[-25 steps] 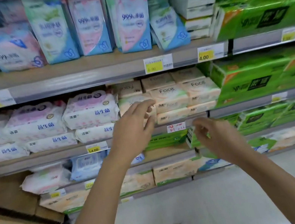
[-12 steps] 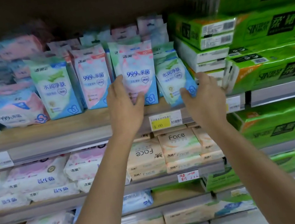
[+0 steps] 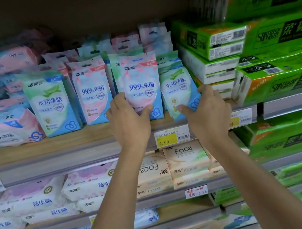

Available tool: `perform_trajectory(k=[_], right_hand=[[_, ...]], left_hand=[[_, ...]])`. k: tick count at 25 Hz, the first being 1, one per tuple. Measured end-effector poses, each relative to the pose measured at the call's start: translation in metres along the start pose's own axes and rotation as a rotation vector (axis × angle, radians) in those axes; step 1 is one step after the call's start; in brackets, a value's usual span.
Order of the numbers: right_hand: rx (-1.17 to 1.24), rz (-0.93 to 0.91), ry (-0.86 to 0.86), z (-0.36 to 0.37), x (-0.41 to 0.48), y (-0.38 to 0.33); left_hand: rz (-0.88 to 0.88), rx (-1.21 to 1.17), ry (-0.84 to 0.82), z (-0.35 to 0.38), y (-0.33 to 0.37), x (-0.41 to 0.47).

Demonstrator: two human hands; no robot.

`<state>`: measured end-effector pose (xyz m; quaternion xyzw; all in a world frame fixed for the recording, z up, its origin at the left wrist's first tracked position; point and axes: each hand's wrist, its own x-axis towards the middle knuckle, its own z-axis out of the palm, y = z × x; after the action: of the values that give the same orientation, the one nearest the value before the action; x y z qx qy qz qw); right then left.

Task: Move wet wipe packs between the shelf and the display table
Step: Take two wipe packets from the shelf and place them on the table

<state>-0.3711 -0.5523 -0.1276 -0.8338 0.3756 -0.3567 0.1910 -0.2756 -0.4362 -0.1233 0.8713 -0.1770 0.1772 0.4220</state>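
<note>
Small wet wipe packs stand upright in rows on the upper wooden shelf (image 3: 54,145). My left hand (image 3: 128,118) grips the lower part of a pink and blue pack (image 3: 142,84) at the front of its row, thumb on its face. My right hand (image 3: 206,110) holds the bottom of a green and blue pack (image 3: 176,85) just to the right, fingers round its right edge. Both packs rest at the shelf's front edge. More packs stand to the left, a green one (image 3: 51,103) and a pink one (image 3: 93,93).
Green tissue bundles (image 3: 276,31) fill the right of the shelf, close to my right hand. Larger flat wipe packs (image 3: 5,130) lie at far left. Below are white wipe packs (image 3: 33,197), beige tissue packs (image 3: 186,158) and a yellow price tag (image 3: 171,137).
Both hands rose from the lower shelves to the upper shelf and closed on two front packs. The camera tilted up and moved closer.
</note>
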Motion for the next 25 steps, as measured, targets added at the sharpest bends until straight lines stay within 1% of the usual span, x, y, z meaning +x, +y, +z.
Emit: perform_trajectory(k=[3, 6, 9, 14, 17, 20, 25], right_hand=[[0.036, 0.038, -0.048, -0.001, 0.003, -0.005], [0.048, 0.069, -0.104, -0.001, 0.003, -0.008], [0.112, 0.101, -0.126, -0.005, 0.000, -0.010], [0.407, 0.119, -0.157, -0.015, 0.002, -0.009], [0.514, 0.122, -0.266, -0.018, 0.011, -0.008], [0.597, 0.099, -0.320, -0.020, 0.020, -0.006], [0.865, 0.094, -0.308, -0.022, 0.014, -0.019]], left_hand=[[-0.018, -0.092, 0.000, -0.002, -0.001, 0.001], [0.011, -0.159, 0.011, -0.003, -0.001, -0.003], [0.008, -0.272, -0.037, -0.006, 0.000, -0.007], [-0.022, -0.504, -0.114, -0.017, -0.006, -0.004], [-0.054, -0.543, -0.183, -0.025, -0.008, -0.003], [-0.101, -0.639, -0.145, -0.034, -0.011, 0.000], [-0.143, -0.788, -0.095, -0.058, -0.023, 0.006]])
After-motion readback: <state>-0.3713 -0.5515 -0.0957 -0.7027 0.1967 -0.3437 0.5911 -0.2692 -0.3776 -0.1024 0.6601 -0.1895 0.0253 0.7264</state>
